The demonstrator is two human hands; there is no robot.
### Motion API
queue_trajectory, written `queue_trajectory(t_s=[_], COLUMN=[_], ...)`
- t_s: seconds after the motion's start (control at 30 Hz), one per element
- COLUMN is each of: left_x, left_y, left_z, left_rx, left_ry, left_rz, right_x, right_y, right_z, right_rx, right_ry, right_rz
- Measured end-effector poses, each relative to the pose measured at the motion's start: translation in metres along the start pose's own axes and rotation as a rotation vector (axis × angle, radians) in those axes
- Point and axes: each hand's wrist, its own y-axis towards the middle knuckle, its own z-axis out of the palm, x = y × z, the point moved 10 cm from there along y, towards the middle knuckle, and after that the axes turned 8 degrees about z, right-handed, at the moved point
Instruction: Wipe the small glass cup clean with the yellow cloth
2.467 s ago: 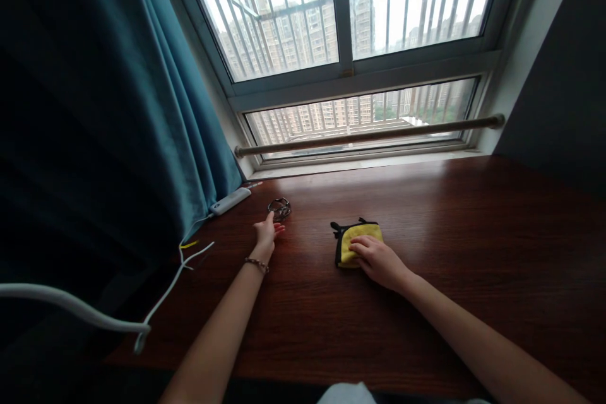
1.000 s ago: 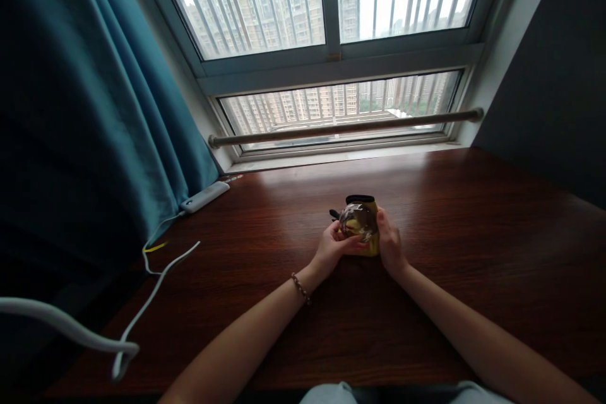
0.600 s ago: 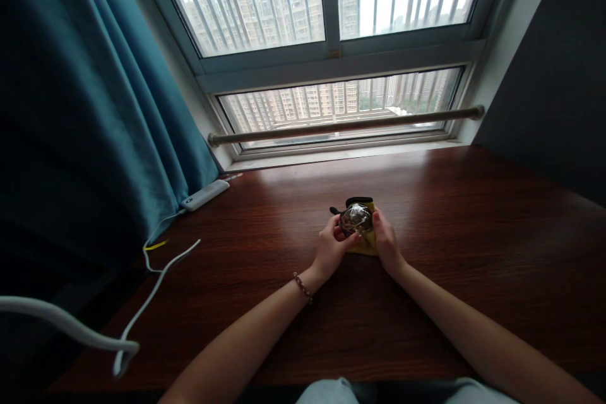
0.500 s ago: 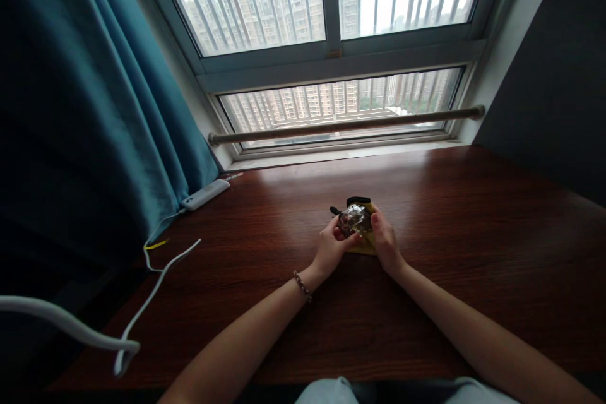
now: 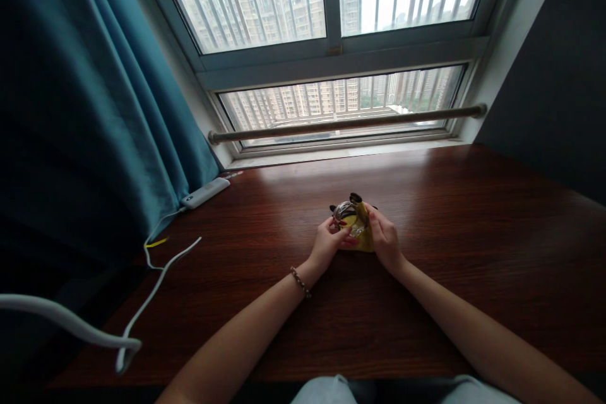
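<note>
Between my two hands is a small yellow pouch (image 5: 363, 242) with black parts at its top, close to the wooden surface. My left hand (image 5: 326, 241) is closed, its fingers and thumb pinching a shiny, see-through silvery thing (image 5: 341, 209) that curves like a ring at the pouch's left. What exactly this thing is, I cannot make out. My right hand (image 5: 385, 241) grips the pouch from the right, thumb at its upper edge. Fingers hide much of both things. A beaded bracelet (image 5: 300, 282) is round my left wrist.
The brown wooden tabletop (image 5: 454, 214) reaches to a window with a rail (image 5: 350, 125). On the left stand a blue curtain (image 5: 142, 95), a white power strip (image 5: 206, 194) and a white cable (image 5: 163, 274) with a yellow tie (image 5: 156, 243). A dark wall (image 5: 558, 88) bounds the right.
The silvery thing has turned and shifted slightly left, now showing a ring-like curve with yellow behind it. The pouch's black top part has tilted. Both hands stay nearly in place.
</note>
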Motion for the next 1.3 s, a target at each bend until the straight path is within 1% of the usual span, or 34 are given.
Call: queue_trajectory(t_s=[0.1, 0.17, 0.3, 0.43, 0.57, 0.7, 0.77, 0.83, 0.93, 1.0, 1.07, 1.2, 1.3], left_x=[0.001, 0.002, 0.003, -0.001, -0.002, 0.000, 0.000, 0.001, 0.001, -0.001, -0.003, -0.004, -0.008], left_y=[0.003, 0.005, 0.006, 0.003, 0.002, 0.004, 0.004, 0.004, 0.003, 0.002, 0.001, -0.002, -0.004], left_z=[-0.004, -0.007, -0.008, -0.001, 0.002, 0.001, 0.002, 0.005, 0.009, 0.010, 0.010, 0.004, 0.000], left_rx=[-0.032, -0.059, -0.073, -0.015, 0.023, 0.045, 0.076, 0.110, 0.163, 0.192, 0.198, 0.137, 0.094], left_ry=[-0.027, -0.052, -0.048, 0.025, 0.075, 0.156, 0.197, 0.215, 0.217, 0.207, 0.199, 0.227, 0.294], left_rz=[0.009, 0.007, -0.002, 0.022, 0.017, 0.003, -0.001, -0.007, -0.005, 0.021, 0.044, 0.045, 0.065], right_x=[-0.013, -0.018, -0.018, -0.015, -0.016, 0.000, 0.005, 0.003, -0.009, -0.017, -0.022, -0.022, -0.025], right_y=[0.001, 0.000, -0.001, -0.001, -0.001, -0.001, -0.002, -0.001, 0.001, 0.004, 0.007, 0.009, 0.008], right_z=[0.000, 0.000, 0.000, -0.002, -0.008, -0.007, -0.006, -0.008, -0.010, -0.007, 0.000, 0.011, 0.014], right_rx=[-0.018, -0.018, -0.012, -0.040, -0.080, -0.048, -0.034, -0.052, -0.083, -0.059, 0.000, 0.108, 0.134], right_ry=[-0.054, -0.101, -0.122, -0.098, 0.008, 0.079, 0.086, 0.094, 0.164, 0.197, 0.169, 0.068, 0.003], right_rz=[0.104, 0.148, 0.148, 0.125, 0.134, 0.033, 0.010, 0.033, 0.118, 0.171, 0.197, 0.180, 0.193])
